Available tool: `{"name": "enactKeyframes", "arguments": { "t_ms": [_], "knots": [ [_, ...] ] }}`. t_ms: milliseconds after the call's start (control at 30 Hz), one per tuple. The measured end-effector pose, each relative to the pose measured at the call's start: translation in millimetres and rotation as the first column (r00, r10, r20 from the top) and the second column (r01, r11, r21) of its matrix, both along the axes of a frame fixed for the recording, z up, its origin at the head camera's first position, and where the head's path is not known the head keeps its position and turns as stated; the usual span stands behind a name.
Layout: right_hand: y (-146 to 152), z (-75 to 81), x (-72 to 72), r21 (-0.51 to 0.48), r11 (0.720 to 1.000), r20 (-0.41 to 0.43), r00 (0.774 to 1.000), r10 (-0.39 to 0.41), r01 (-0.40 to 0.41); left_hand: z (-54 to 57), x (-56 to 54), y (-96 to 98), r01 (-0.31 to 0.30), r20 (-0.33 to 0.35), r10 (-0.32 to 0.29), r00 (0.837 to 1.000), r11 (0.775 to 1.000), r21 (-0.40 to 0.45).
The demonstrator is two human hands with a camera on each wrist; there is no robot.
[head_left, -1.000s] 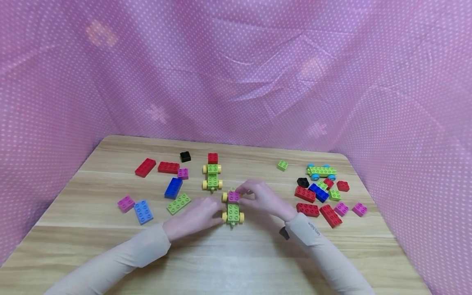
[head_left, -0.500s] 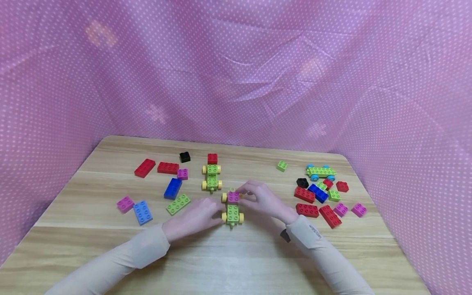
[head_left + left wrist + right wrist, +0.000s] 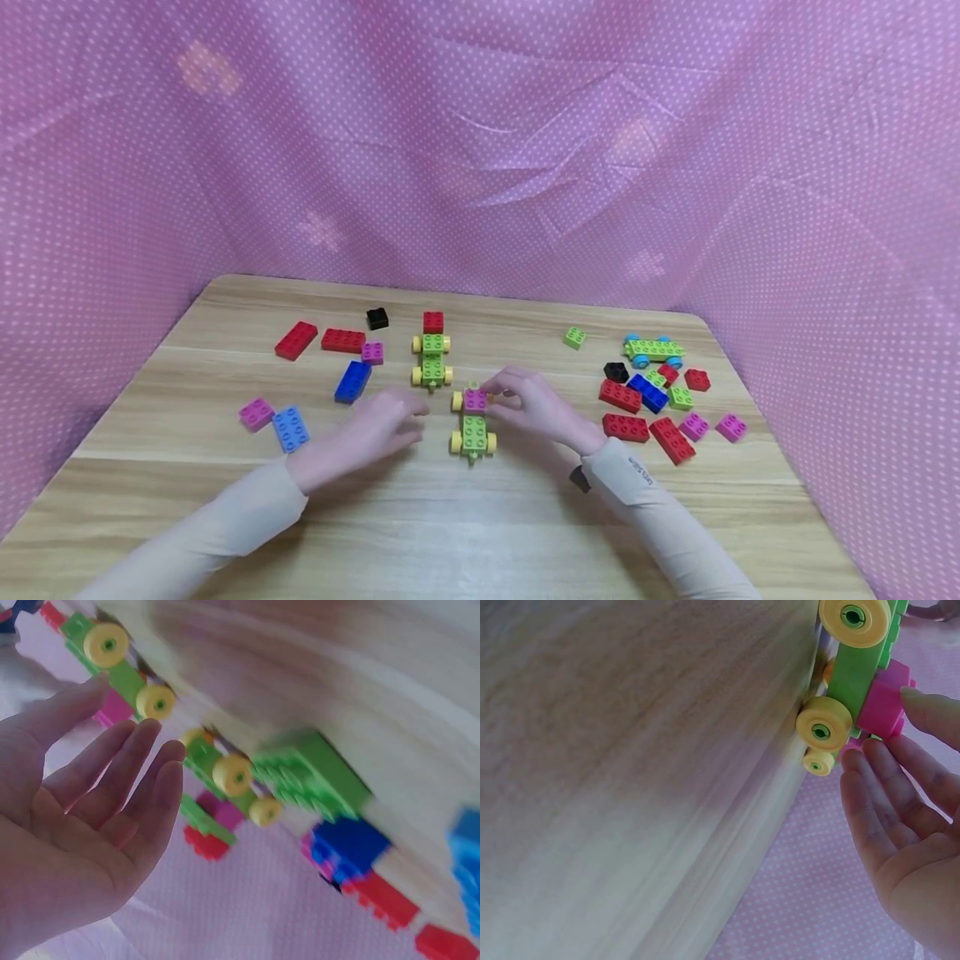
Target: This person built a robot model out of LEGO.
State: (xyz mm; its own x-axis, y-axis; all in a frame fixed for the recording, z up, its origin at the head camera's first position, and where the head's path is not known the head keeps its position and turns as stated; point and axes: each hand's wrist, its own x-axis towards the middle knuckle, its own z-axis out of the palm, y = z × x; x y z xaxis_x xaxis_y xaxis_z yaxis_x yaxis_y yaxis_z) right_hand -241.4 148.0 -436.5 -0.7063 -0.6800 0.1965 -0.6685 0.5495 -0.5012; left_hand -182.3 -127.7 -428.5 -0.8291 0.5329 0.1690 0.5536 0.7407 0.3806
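Near the middle of the table, a pink brick (image 3: pixel 476 401) sits on one end of a lime green wheeled base (image 3: pixel 474 433) with yellow wheels. My right hand (image 3: pixel 534 407) holds the pink brick from the right, thumb and fingertips at its sides in the right wrist view. My left hand (image 3: pixel 369 432) is to the left of the base, fingers loosely bent and holding nothing. A lime green brick (image 3: pixel 315 772) shows beyond its fingers in the left wrist view; the hand hides it in the head view. Farther back stands another yellow-wheeled base (image 3: pixel 432 367) with a red brick (image 3: pixel 432 322) at its far end.
To the left lie a light blue brick (image 3: pixel 289 427), a pink brick (image 3: pixel 257 413), a dark blue brick (image 3: pixel 353 382), a black brick (image 3: pixel 377 318) and red bricks. At right, a blue-wheeled base (image 3: pixel 656 349) stands behind several mixed bricks. A small green brick (image 3: pixel 574 337) lies back right.
My left hand has let go of the wheeled base and moved left, over the lime green brick. My right hand stays at the pink brick.
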Motion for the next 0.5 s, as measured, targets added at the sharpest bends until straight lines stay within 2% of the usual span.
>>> {"name": "enactKeyframes", "arguments": {
  "t_ms": [200,400,500],
  "knots": [
    [0,-0.2,-2.3,0.002,1.0,0.008,1.0,-0.001,0.001,5.3,-2.1,-21.2,-0.092,-0.024,0.091,0.996,0.995,-0.04],
    [0,-0.7,-2.9,0.007,1.0,0.016,1.0,0.0,0.0,1.9,-5.1,-31.1,-0.118,0.005,0.119,0.993,0.989,-0.086],
    [0,-1.2,-2.2,0.003,1.0,0.016,1.0,0.001,-0.001,-2.0,-5.7,-32.7,-0.116,-0.004,0.116,0.993,0.988,-0.105]
  ]
}}
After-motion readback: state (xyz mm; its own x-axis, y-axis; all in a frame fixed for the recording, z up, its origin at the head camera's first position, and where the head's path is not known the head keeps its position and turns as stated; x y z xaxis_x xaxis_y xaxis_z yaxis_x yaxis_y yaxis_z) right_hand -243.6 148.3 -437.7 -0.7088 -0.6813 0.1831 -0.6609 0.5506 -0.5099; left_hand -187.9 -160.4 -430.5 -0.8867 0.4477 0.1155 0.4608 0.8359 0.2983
